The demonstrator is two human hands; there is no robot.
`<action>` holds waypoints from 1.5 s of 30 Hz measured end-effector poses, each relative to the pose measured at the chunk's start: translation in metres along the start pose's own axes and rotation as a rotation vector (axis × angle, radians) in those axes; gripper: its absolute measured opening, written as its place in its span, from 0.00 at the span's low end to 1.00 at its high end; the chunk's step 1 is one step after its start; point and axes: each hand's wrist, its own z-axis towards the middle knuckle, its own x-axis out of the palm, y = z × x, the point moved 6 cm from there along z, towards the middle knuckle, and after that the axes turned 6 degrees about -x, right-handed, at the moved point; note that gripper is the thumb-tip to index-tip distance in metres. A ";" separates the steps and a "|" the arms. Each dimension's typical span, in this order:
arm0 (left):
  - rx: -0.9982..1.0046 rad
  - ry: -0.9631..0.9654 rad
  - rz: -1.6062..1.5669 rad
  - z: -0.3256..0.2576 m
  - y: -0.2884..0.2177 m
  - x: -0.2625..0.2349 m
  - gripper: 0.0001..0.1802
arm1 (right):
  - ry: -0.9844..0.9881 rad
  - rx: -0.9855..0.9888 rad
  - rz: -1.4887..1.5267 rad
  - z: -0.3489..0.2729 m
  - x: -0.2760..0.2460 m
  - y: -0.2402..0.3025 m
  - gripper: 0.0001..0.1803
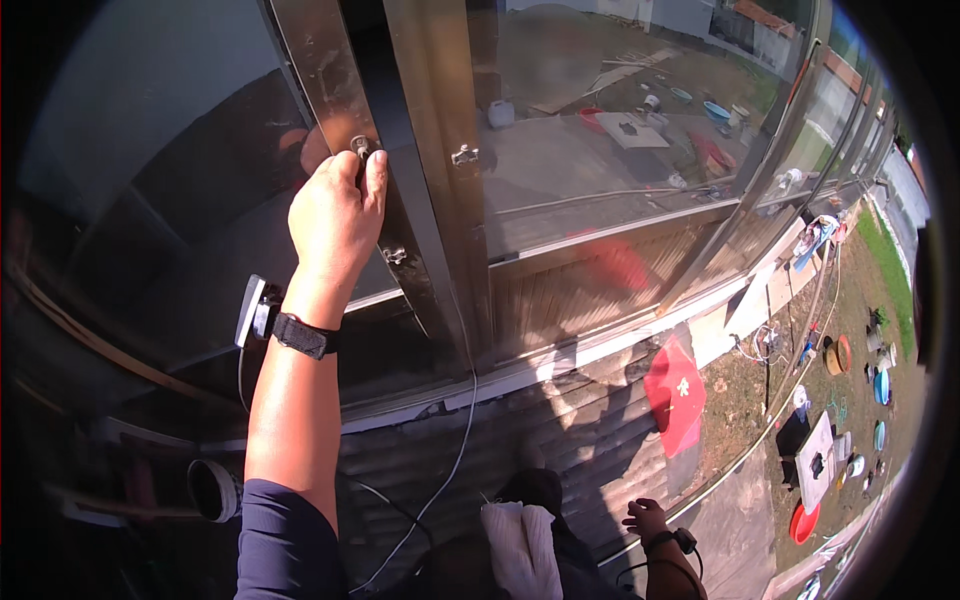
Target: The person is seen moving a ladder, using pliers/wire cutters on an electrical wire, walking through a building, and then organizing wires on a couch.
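My left hand reaches up to the brown metal door frame, its thumb and fingers pinched on a small metal lock piece. Whether that piece is a key or a turning knob, I cannot tell. Metal fittings show on the frames nearby: one fitting on the post to the right, another fitting lower down. A dark gap runs between door frame and post. My right hand hangs low at my side, fingers apart and holding nothing. White gloves hang at my waist.
Glass window panels extend to the right, reflecting the yard. A grey cable crosses the paved ground. A red patch of material lies beside the wall. Farther right are a low board, a red basin and several containers.
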 end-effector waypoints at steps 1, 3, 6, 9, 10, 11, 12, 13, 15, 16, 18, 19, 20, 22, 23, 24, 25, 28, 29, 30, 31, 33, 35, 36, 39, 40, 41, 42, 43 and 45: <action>0.058 -0.016 0.063 0.003 0.000 0.003 0.18 | 0.030 0.071 0.001 -0.001 0.006 0.028 0.27; 0.130 -0.033 0.088 0.005 -0.003 0.006 0.15 | 0.083 0.085 -0.004 0.029 0.012 0.069 0.26; 0.138 0.031 0.116 0.007 -0.002 0.008 0.14 | 0.185 -0.019 -0.091 0.054 0.053 0.163 0.26; 0.144 0.049 0.077 0.008 0.003 0.004 0.14 | 0.265 -0.249 -0.253 0.078 0.121 0.255 0.26; 0.127 0.050 0.095 0.009 0.008 -0.001 0.14 | 0.325 -0.332 -0.297 0.085 0.148 0.278 0.26; 0.112 0.038 0.048 0.007 0.015 -0.002 0.14 | 0.392 -0.344 -0.324 0.077 0.175 0.303 0.26; 0.098 0.026 -0.002 0.008 0.022 -0.005 0.13 | 0.457 -0.355 -0.350 0.065 0.204 0.328 0.26; 0.082 0.008 -0.028 0.009 0.029 -0.013 0.12 | 0.493 -0.381 -0.421 0.054 0.232 0.346 0.25; 0.047 0.004 -0.044 0.008 0.052 -0.024 0.11 | 0.554 -0.510 -0.615 0.046 0.284 0.362 0.26; 0.028 -0.002 -0.060 0.008 0.064 -0.028 0.11 | 0.573 -0.614 -0.739 0.044 0.308 0.367 0.27; -0.036 -0.004 -0.074 0.004 0.092 -0.040 0.11 | 0.732 -0.564 -0.733 0.032 0.350 0.366 0.28; -0.076 -0.011 -0.087 0.003 0.105 -0.049 0.10 | 0.744 -0.583 -0.880 0.017 0.368 0.374 0.29; -0.115 -0.019 -0.103 0.000 0.119 -0.058 0.11 | 0.775 -0.612 -0.917 0.015 0.385 0.368 0.30; -0.196 -0.004 -0.112 -0.005 0.159 -0.079 0.11 | 0.834 -0.481 -0.901 0.011 0.420 0.354 0.30; -0.203 -0.012 -0.127 -0.005 0.174 -0.089 0.12 | 0.880 -0.448 -0.910 0.009 0.436 0.346 0.30; -0.220 -0.021 -0.130 -0.008 0.190 -0.101 0.12 | 0.898 -0.479 -0.970 -0.005 0.452 0.352 0.31; -0.221 -0.019 -0.112 -0.007 0.202 -0.110 0.12 | 0.894 -0.501 -0.994 -0.002 0.467 0.347 0.30; -0.369 0.024 -0.118 -0.017 0.249 -0.138 0.13 | 0.866 -0.550 -1.097 -0.018 0.512 0.357 0.31; -0.393 0.067 -0.064 -0.020 0.262 -0.147 0.14 | 0.844 -0.573 -1.175 -0.028 0.526 0.367 0.32; -0.411 0.108 -0.011 -0.017 0.270 -0.156 0.15 | 0.838 -0.575 -1.171 -0.039 0.542 0.379 0.32; -0.404 0.113 -0.018 -0.016 0.279 -0.168 0.15 | 0.867 -0.583 -1.160 -0.051 0.559 0.388 0.33; -0.525 0.164 -0.018 -0.018 0.304 -0.185 0.16 | 0.887 -0.620 -1.150 -0.071 0.592 0.406 0.34; -0.536 0.170 -0.005 -0.015 0.321 -0.197 0.16 | 0.870 -0.570 -1.114 -0.088 0.628 0.427 0.33; -0.557 0.173 0.015 -0.016 0.331 -0.202 0.16 | 0.862 -0.491 -1.072 -0.097 0.643 0.436 0.32; -0.607 0.124 0.028 -0.035 0.358 -0.211 0.17 | 0.820 -0.815 -1.159 -0.101 0.689 0.463 0.31; -0.669 0.086 0.032 -0.041 0.368 -0.216 0.17 | 0.844 -0.801 -1.152 -0.114 0.700 0.483 0.32; -0.667 0.090 0.023 -0.044 0.372 -0.217 0.17 | 0.855 -0.812 -1.100 -0.113 0.707 0.494 0.32; -0.717 0.062 0.022 -0.045 0.376 -0.219 0.17 | 0.866 -0.826 -1.046 -0.111 0.715 0.506 0.33; -0.769 0.035 0.022 -0.048 0.380 -0.219 0.16 | 0.878 -0.839 -1.047 -0.105 0.724 0.519 0.33; -0.868 -0.056 -0.022 -0.063 0.388 -0.220 0.15 | 0.853 -0.779 -0.990 -0.090 0.732 0.537 0.30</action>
